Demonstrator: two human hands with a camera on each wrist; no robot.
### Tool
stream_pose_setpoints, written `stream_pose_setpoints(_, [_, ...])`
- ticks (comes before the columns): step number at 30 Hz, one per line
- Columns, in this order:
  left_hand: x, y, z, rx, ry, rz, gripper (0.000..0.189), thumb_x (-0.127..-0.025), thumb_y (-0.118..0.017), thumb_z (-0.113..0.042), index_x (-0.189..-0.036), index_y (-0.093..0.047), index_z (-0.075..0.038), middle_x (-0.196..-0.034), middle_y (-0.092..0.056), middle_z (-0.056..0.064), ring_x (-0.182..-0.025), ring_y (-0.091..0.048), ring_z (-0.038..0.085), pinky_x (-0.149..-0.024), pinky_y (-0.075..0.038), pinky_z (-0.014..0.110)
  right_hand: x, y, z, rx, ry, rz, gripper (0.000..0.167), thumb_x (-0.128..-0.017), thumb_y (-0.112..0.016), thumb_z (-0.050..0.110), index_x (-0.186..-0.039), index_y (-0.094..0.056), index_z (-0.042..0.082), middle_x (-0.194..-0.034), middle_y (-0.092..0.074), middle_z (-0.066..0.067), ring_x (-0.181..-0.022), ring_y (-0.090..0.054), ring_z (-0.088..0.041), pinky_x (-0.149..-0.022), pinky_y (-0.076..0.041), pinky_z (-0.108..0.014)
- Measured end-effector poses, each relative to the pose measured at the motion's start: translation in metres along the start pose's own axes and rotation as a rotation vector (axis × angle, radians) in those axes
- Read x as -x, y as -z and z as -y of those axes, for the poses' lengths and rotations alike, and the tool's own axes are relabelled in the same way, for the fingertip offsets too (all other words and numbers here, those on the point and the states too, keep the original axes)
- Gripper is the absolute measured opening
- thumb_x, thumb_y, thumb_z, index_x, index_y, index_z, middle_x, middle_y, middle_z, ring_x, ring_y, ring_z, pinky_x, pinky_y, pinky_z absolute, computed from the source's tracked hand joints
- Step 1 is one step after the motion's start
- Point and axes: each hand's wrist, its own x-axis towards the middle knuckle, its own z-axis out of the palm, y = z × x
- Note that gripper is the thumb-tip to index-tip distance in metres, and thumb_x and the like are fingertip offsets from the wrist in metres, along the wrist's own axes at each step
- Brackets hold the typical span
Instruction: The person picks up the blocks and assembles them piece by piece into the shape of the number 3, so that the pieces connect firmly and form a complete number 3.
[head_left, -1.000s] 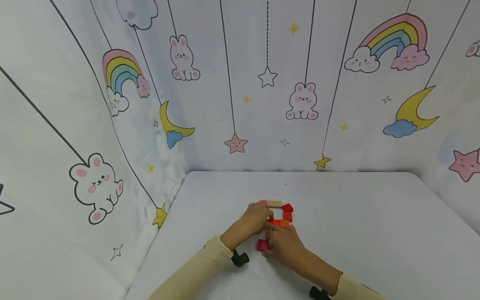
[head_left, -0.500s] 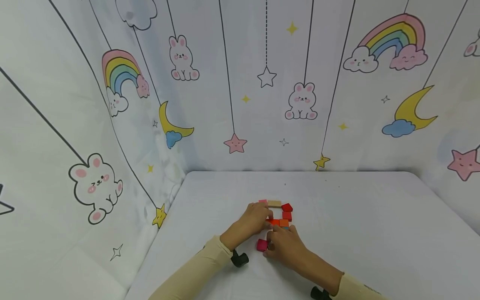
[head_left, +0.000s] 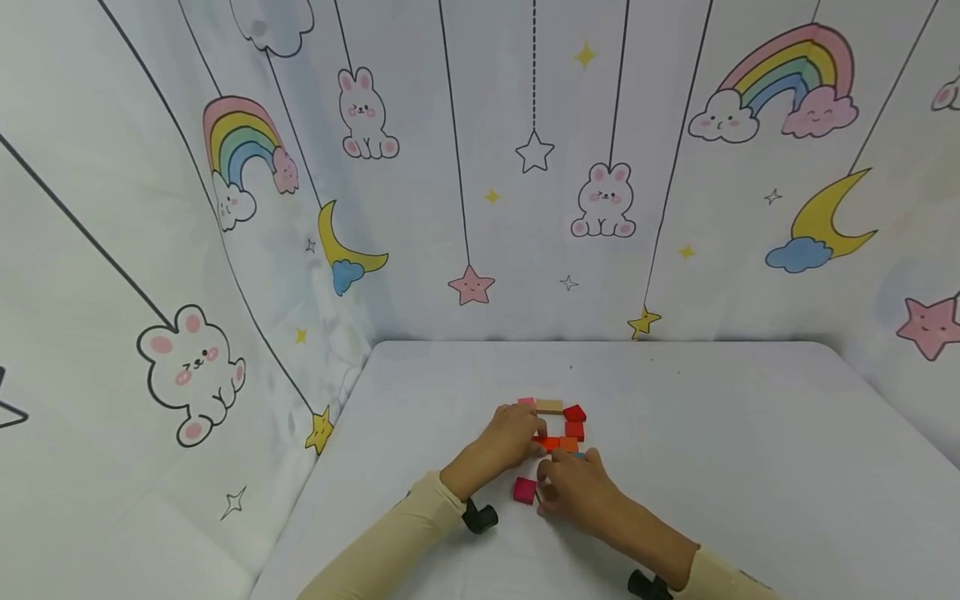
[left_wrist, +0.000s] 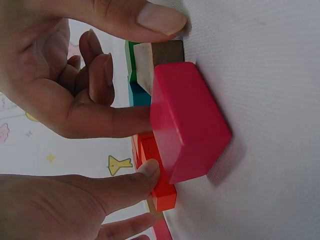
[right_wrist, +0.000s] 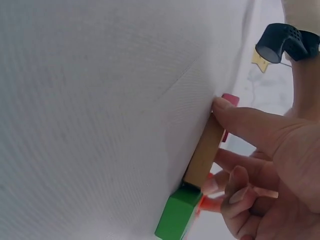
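My right hand (head_left: 581, 492) pinches a plain wooden block (right_wrist: 205, 155) between thumb and index finger, close to the tabletop. One end of that block meets a green block (right_wrist: 179, 212). To its left lies a crimson block (head_left: 524, 490), which looms large in the left wrist view. My left hand (head_left: 510, 437) grips an orange-red block (head_left: 551, 443), its thumb on one side and a finger on the other. Beside this sits an orange block (head_left: 568, 444), with a blue block (head_left: 577, 455) partly showing past my right hand.
Beyond my hands, a tan block (head_left: 550, 407), a pink block (head_left: 527, 402), a red five-sided block (head_left: 574, 413) and a red block (head_left: 574, 431) form part of an outline. All rest on a white-covered table (head_left: 712, 433), with a patterned curtain (head_left: 420, 167) behind.
My right hand has shifted slightly right, away from the crimson block. More of the blue block shows. My left hand has stayed in place.
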Motion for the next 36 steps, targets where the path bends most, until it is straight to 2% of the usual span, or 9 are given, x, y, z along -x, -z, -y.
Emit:
stream_pose_setpoints(7, [0.0, -0.002, 0.0, 0.001, 0.001, 0.002, 0.017, -0.091, -0.084, -0.032, -0.106, -0.081, -0.023, -0.103, -0.069, -0.005, -0.105, -0.06, 0.012, -0.101, -0.048, 0.037, 0.002, -0.002, -0.002, -0.007, 0.025, -0.043, 0.032, -0.073, -0.098, 0.031, -0.089, -0.074, 0.017, -0.078, -0.055, 0.008, -0.083, -0.053, -0.01, -0.074, -0.033, -0.042])
stream_pose_setpoints(22, [0.0, -0.003, 0.0, -0.014, 0.0, -0.006, 0.016, -0.093, -0.083, -0.028, -0.107, -0.08, -0.023, -0.116, -0.073, -0.002, -0.116, -0.062, 0.015, -0.107, -0.049, 0.043, -0.002, -0.005, -0.006, 0.02, 0.063, -0.11, 0.033, -0.072, -0.098, 0.037, -0.085, -0.072, 0.02, -0.078, -0.053, 0.009, -0.083, -0.052, -0.009, -0.073, -0.032, -0.041])
stream_pose_setpoints(29, [0.0, -0.003, 0.001, -0.024, 0.0, -0.007, 0.017, -0.092, -0.084, -0.029, -0.108, -0.08, -0.025, -0.114, -0.072, -0.004, -0.113, -0.062, 0.013, -0.105, -0.049, 0.04, -0.001, -0.004, 0.0, 0.016, 0.076, -0.071, 0.045, -0.07, -0.098, 0.042, -0.1, -0.075, 0.018, -0.095, -0.066, 0.005, -0.095, -0.059, -0.013, -0.078, -0.037, -0.046])
stream_pose_setpoints(33, [0.0, -0.002, 0.001, -0.03, -0.001, -0.004, 0.018, -0.092, -0.083, -0.03, -0.109, -0.08, -0.025, -0.115, -0.071, -0.004, -0.114, -0.062, 0.013, -0.107, -0.049, 0.041, -0.003, -0.005, 0.004, 0.005, 0.083, -0.057, 0.043, -0.072, -0.097, 0.041, -0.1, -0.075, 0.018, -0.104, -0.07, 0.004, -0.103, -0.062, -0.016, -0.084, -0.04, -0.053])
stream_pose_setpoints(36, [0.0, -0.003, 0.001, -0.039, -0.003, -0.005, 0.017, -0.093, -0.082, -0.029, -0.11, -0.08, -0.025, -0.115, -0.071, -0.004, -0.114, -0.062, 0.013, -0.106, -0.049, 0.041, -0.003, -0.006, 0.006, 0.014, 0.09, -0.075, 0.04, -0.073, -0.097, 0.038, -0.099, -0.076, 0.017, -0.104, -0.071, 0.003, -0.103, -0.063, -0.017, -0.087, -0.041, -0.056])
